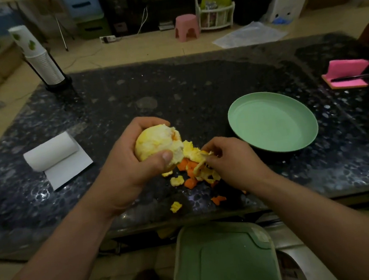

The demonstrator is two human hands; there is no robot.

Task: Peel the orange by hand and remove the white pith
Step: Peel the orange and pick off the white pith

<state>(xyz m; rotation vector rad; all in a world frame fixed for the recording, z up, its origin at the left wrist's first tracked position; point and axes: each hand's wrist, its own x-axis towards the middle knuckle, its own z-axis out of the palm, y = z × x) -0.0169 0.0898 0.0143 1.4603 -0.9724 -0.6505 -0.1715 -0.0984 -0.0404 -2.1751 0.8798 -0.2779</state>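
Observation:
My left hand (pixel 127 165) grips a mostly peeled orange (pixel 155 144), pale with white pith and a patch of orange flesh showing at its top right. The thumb lies across its front. My right hand (pixel 230 160) pinches a strip of peel (pixel 197 155) that hangs off the fruit's right side. Under both hands a heap of torn peel pieces (pixel 190 177) lies on the dark speckled table (pixel 130 95), some orange side up, some pith side up. Two loose scraps lie nearer the table's front edge.
A green plate (pixel 307 126) sits right of my hands. A paper towel roll (pixel 51 153) lies at the left, a stack of paper cups (pixel 40 61) at the back left, a pink sponge (pixel 347 72) at the far right. A green bin lid (pixel 222 257) sits below the front edge.

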